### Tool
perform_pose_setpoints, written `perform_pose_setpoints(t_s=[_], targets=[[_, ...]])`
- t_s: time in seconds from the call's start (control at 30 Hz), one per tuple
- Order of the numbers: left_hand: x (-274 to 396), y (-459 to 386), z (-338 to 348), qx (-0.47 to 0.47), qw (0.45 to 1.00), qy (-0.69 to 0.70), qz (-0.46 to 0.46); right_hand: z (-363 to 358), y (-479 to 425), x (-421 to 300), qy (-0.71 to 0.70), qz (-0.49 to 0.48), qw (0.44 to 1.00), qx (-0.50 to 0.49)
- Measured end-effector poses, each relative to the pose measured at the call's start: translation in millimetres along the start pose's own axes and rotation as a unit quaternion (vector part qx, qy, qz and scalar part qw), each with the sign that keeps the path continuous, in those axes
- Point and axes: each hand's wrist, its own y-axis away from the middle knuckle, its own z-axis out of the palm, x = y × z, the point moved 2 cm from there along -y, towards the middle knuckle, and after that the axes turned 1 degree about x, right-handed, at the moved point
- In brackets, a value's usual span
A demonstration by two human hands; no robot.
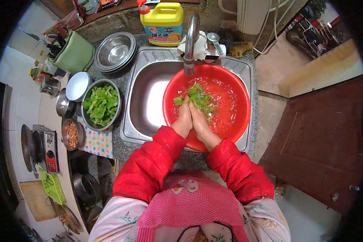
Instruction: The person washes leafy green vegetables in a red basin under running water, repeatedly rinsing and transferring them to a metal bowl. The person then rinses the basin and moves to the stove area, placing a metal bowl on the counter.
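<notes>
Over a red plastic basin point(167, 93) of water, my left hand point(183, 119) and my right hand point(203, 125) are pressed palm to palm. Between them is a bunch of leafy green herbs point(198, 96), which looks like coriander. Its leaves spread past my fingertips into the rippling water, and one sprig sticks out to the left; the stems are hidden by my palms. The basin rests in the right part of a stainless steel sink point(148, 99). Above the basin's far rim hangs the curved metal faucet point(191, 45).
Left of the sink stand a metal bowl of torn green leaves point(100, 106), a white bowl point(77, 86), a bowl of peanuts point(72, 135) and stacked metal basins point(116, 51). A yellow detergent jug point(162, 24) is behind the sink. A portable gas stove point(47, 148) sits farther left.
</notes>
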Motion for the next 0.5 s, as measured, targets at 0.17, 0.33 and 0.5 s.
perform_pose_setpoints(t_s=[0.17, 0.33, 0.5], targets=[[-23.8, 24.1, -25.2, 0.030, 0.991, -0.131, 0.018, -35.9, -51.0, -31.3, 0.491, -0.244, 0.833, 0.078], [0.9, 22.5, -26.1, 0.181, 0.979, -0.091, 0.009, -28.2, -98.9, -15.8, 0.548, -0.212, 0.809, 0.023], [15.7, -17.3, -17.1, 0.037, 0.996, 0.010, -0.077, -2.4, -71.8, 30.9, 0.259, -0.056, 0.943, -0.203]])
